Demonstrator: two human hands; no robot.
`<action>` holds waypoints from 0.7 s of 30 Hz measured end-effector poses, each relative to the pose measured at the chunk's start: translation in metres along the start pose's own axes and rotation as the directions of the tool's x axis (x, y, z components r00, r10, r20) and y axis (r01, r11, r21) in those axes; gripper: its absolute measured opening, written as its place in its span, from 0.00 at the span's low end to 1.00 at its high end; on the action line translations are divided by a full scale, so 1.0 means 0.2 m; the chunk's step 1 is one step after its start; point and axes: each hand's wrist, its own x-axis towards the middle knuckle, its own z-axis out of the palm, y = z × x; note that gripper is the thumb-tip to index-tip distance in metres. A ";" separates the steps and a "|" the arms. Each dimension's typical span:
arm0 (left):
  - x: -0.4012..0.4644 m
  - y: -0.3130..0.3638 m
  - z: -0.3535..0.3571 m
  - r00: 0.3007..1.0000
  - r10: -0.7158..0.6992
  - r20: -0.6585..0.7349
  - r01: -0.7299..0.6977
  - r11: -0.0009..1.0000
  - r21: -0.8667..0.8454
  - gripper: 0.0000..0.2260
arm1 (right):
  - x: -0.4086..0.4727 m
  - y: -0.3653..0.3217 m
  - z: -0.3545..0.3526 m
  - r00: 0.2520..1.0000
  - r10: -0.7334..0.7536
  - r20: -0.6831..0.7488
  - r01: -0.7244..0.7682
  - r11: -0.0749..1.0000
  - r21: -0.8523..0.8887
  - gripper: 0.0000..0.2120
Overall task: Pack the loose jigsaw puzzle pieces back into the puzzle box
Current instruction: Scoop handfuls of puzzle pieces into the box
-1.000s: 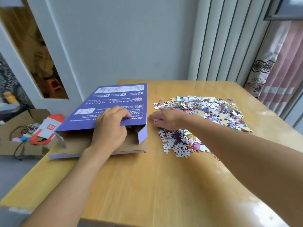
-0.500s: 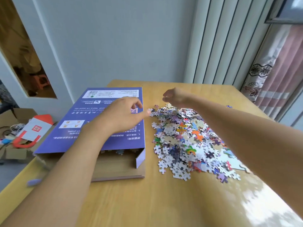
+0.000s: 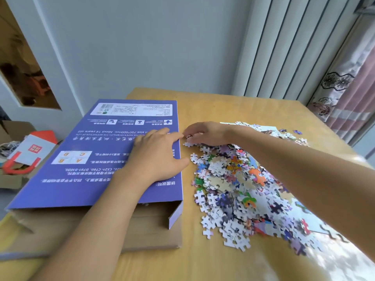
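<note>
- Pressing down on the purple lid (image 3: 105,155) of the puzzle box (image 3: 142,230), the left hand (image 3: 156,157) lies flat near the lid's right edge, fingers straight and a little spread, thumb out toward the pieces — most likely steadying the box so it does not slide.
- The box sits on the left part of the wooden table (image 3: 233,106); its near end is open, a brown cardboard tray showing below the lid.
- The right hand (image 3: 205,133) rests at the far left corner of the puzzle pieces (image 3: 239,189), palm down, fingers curled in over a few pieces just beside the lid's edge. Whether it pinches one or only cups the heap — cannot tell, the fingertips are tucked under.
- The pieces lie loose in a wide heap to the right of the box, touching neither its open end nor its tray; by the look of it, nearly all are not yet packed.
- Hidden or unclear: the inside of the box, shadowed under the lid; the heap's near right part, blurred and crossed by the right forearm; a cardboard carton (image 3: 12,179) off the table at left, contents a jumble.
</note>
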 end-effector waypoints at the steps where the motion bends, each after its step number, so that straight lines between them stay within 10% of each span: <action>1: -0.01 0.00 0.00 1.000 -0.003 0.006 0.003 1.000 -0.001 0.35 | -0.03 -0.01 0.02 1.000 -0.011 0.004 0.011 1.000 -0.014 0.16; 13: -0.06 0.04 0.00 0.997 0.037 0.062 -0.035 0.999 -0.022 0.29 | -0.60 -0.20 0.11 0.997 -0.069 0.027 0.072 0.990 -0.122 0.16; 21: -0.25 0.27 -0.06 0.977 0.193 0.090 -0.175 0.969 -0.176 0.32 | -1.06 0.04 0.10 0.900 0.172 -0.401 -0.243 0.961 -0.132 0.44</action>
